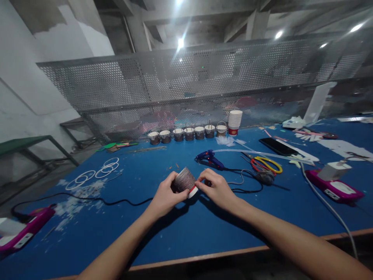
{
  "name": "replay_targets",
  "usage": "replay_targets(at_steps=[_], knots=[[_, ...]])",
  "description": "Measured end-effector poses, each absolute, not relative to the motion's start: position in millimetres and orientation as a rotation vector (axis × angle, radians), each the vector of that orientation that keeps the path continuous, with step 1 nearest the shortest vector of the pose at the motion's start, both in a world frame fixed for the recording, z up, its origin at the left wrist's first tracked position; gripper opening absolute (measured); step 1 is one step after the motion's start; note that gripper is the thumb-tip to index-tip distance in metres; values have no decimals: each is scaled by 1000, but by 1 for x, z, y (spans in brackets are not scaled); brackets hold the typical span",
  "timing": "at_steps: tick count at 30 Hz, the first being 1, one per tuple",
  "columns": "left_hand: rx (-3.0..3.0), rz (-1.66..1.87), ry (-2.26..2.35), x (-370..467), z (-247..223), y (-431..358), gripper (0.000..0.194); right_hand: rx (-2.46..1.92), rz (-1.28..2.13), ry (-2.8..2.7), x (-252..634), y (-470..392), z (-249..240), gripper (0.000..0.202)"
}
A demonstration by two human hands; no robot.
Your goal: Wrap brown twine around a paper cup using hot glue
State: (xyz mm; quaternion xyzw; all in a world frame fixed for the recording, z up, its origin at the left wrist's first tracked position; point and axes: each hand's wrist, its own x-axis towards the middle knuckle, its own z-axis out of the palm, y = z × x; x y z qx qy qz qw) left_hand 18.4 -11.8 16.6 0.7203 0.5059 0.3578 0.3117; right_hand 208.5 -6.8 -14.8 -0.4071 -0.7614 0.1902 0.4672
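My left hand point(168, 195) is wrapped round a paper cup point(185, 180) that lies tilted above the table. Grey-brown yarn covers most of the cup's side, and a red and white band shows near one end. Beside that end, my right hand point(215, 186) has thumb and fingertips pinched together against the cup's edge. Whatever may be between those fingertips is too small to make out. Beyond my hands rests a blue glue gun point(209, 157) with a dark cord.
Several wrapped cups point(189, 133) line the back beside a stack of paper cups point(234, 121). Yellow-handled scissors point(269, 164), a yarn ball point(265, 177) and a phone point(278, 146) lie right. White rings point(107, 168) are left; magenta power strips point(333, 187) sit at both sides, with cords crossing the table.
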Motion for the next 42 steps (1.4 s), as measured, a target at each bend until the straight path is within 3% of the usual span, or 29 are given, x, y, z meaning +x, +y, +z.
replay_targets(at_steps=[8, 13, 20, 24, 42], knots=[[1880, 994, 1328, 15, 18, -11, 18, -1037, 989, -1616, 207, -5, -11, 13], [1907, 989, 1310, 15, 16, -10, 18, -989, 1271, -1594, 201, -11, -12, 33], [2106, 1088, 1297, 20, 9, -14, 32, -979, 661, -1773, 199, -13, -20, 33], [2127, 1113, 1302, 20, 6, -15, 41, -981, 477, -1847, 199, -16, -21, 32], [1991, 1042, 1355, 25, 16, -21, 27, -982, 525, -1833, 202, -21, -13, 13]])
